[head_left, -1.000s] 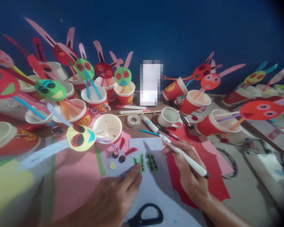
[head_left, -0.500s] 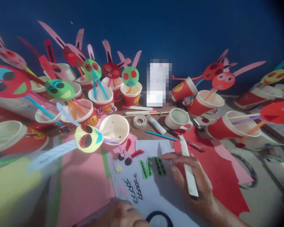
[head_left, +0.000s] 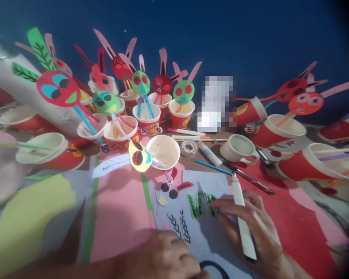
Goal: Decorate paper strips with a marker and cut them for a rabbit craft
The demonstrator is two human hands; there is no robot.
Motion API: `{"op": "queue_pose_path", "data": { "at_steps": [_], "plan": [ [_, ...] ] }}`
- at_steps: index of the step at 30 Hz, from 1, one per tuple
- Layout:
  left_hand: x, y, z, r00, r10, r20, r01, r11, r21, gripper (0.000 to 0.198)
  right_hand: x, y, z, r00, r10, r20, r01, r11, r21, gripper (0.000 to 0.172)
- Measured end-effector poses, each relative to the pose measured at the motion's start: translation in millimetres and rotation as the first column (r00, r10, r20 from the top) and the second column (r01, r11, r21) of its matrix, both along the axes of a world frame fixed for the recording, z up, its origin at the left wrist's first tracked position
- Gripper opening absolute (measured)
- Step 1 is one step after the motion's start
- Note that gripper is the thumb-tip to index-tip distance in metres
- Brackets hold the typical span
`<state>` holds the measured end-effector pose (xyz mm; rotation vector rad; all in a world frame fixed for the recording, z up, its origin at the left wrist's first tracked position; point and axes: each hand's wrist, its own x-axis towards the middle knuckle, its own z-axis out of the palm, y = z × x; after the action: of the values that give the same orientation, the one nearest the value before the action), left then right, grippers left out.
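Gold cup labels too small to read; right hand curled around a white marker above a paper sheet; left hand bent, grip unclear.

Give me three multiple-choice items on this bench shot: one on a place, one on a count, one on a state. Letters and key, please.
1. Where is the roll of tape?
A. On the red paper sheet
B. Beside the glue tube on the brown tabletop
C. Inside a paper cup

2. How many green strips with black marks lie on the pale paper sheet?
A. One
B. Two
C. Three

3. What state is the white marker in?
A. Held in the right hand
B. Lying loose on the tabletop
C. Standing in a cup

Key:
1. B: the roll lies just left of the tube.
2. C: three separate strips sit side by side.
3. A: the fingers wrap around its barrel.
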<state>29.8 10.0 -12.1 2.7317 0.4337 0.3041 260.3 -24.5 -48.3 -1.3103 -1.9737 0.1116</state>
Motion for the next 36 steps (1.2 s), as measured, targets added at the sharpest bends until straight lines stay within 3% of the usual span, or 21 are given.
{"op": "queue_pose_path", "data": {
  "at_steps": [2,4,7,13,19,22,26,31,36],
  "plan": [
    [-1.9,11.4,8.2,0.993,0.115,0.005,-0.115,0.993,0.04,0.011,-0.2,-0.1,-1.2,0.999,-0.013,0.031,0.012,1.0,0.001,0.026],
    [-9.3,22.4,12.3,0.987,0.157,0.034,-0.159,0.984,0.079,0.019,-0.1,-0.7,-1.4,0.998,0.0,0.057,0.0,1.0,-0.004,0.027],
    [-24.5,31.1,7.6,0.974,0.207,0.089,-0.216,0.969,0.119,0.03,-1.9,1.2,4.6,0.995,0.035,0.093,-0.031,0.998,-0.049,0.029],
    [-39.6,29.9,-7.5,0.957,0.214,0.197,-0.243,0.961,0.131,0.027,-16.3,28.3,27.0,0.975,0.013,0.222,0.012,0.994,-0.109,0.021],
    [-48.4,41.4,-3.5,0.881,0.334,0.335,-0.371,0.927,0.051,0.021,-30.1,52.1,18.8,0.961,-0.001,0.276,0.035,0.992,-0.118,0.015],
    [-50.4,48.6,0.9,0.851,0.453,0.266,-0.463,0.886,-0.027,0.022,-34.8,50.9,13.5,0.957,0.009,0.29,0.025,0.993,-0.112,0.016],
    [-46.7,56.0,7.6,0.817,0.575,0.048,-0.57,0.817,-0.083,0.025,-39.4,47.6,12.3,0.955,0.037,0.295,-0.003,0.993,-0.114,0.019],
    [-36.1,63.6,14.6,0.823,0.552,-0.136,-0.566,0.817,-0.112,0.022,-43.0,48.8,8.9,0.962,0.023,0.273,0.0,0.996,-0.086,0.024],
    [-28.2,71.5,14.1,0.863,0.487,-0.136,-0.501,0.859,-0.105,0.021,-43.5,49.1,6.2,0.961,0.032,0.274,-0.003,0.994,-0.107,0.036]
  ]
}}
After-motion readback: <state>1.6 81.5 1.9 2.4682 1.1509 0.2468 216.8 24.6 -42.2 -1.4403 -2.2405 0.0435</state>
